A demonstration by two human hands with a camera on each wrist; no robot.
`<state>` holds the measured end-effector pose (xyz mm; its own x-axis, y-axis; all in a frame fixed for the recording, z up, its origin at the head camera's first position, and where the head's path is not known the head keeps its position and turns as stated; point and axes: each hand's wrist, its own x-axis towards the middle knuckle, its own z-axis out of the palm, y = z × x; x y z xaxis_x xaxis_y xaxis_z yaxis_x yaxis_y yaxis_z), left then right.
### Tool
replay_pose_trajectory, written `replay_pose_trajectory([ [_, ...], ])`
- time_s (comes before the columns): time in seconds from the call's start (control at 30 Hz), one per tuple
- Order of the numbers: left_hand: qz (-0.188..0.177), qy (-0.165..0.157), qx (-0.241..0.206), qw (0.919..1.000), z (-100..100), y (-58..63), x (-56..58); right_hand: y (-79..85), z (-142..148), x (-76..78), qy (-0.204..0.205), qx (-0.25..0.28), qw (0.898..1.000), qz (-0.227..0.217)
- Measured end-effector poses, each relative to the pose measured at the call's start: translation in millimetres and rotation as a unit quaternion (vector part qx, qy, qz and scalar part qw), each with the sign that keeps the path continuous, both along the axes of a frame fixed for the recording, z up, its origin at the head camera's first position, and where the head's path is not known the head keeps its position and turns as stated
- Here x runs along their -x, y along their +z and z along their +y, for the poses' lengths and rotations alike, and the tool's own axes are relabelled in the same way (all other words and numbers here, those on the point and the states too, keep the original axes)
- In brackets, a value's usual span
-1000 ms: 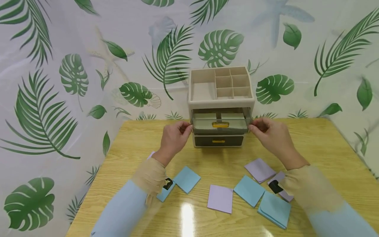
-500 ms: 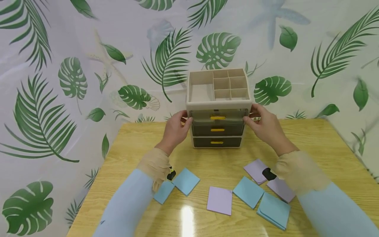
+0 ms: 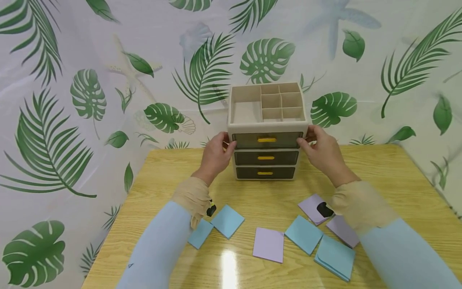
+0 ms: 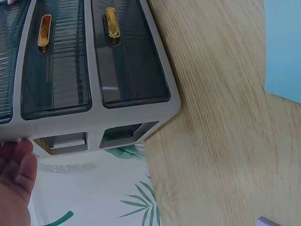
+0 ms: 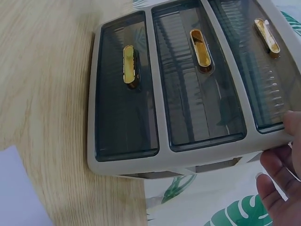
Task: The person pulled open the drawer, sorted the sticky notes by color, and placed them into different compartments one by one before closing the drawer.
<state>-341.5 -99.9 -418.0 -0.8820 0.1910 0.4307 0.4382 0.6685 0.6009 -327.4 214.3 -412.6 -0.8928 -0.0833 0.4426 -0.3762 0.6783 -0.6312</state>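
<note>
A cream desktop organizer with three smoky drawers and gold handles stands against the wall end of the table. All three drawers sit in line with its front. My left hand holds the organizer's left side at top-drawer height, thumb at the front edge. On the opposite side my right hand grips the corner; its thumb lies on the edge of the top drawer and the fingers curl along the side. In the right wrist view, the fingers show beside the frame.
Lilac and blue square paper pads lie on the wooden table: a lilac one in front, a blue one at left, several more at right. Open compartments top the organizer. A leaf-print sheet hangs behind.
The top drawer stood pulled out with pale contents showing; it has slid back flush into the organizer. Both hands moved from the drawer's front corners to the organizer's sides.
</note>
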Motion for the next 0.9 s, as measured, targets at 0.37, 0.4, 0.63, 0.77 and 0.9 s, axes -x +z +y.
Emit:
replay_pose_trajectory([
  [0.37, -0.006, 0.044, -0.026, 0.9987, 2.2, -16.5, -35.6, 45.2, -11.1, 4.4, -0.025, -0.014, 0.988, 0.151],
  [0.4, -0.020, 0.033, -0.032, 0.9987, 5.4, -17.1, -40.5, 55.1, -12.1, 6.0, -0.020, -0.017, 0.993, 0.119],
  [0.63, -0.221, -0.028, -0.216, 0.9506, 38.9, -27.2, -54.9, 99.6, -21.5, 27.1, 0.012, -0.093, 0.984, -0.148],
  [0.77, -0.306, -0.018, -0.321, 0.8961, 60.8, -40.5, -54.7, 104.5, -31.5, 38.3, 0.012, -0.142, 0.972, -0.186],
  [0.9, -0.335, -0.009, -0.387, 0.8589, 77.8, -47.7, -55.0, 102.9, -39.1, 43.4, -0.016, -0.155, 0.967, -0.201],
])
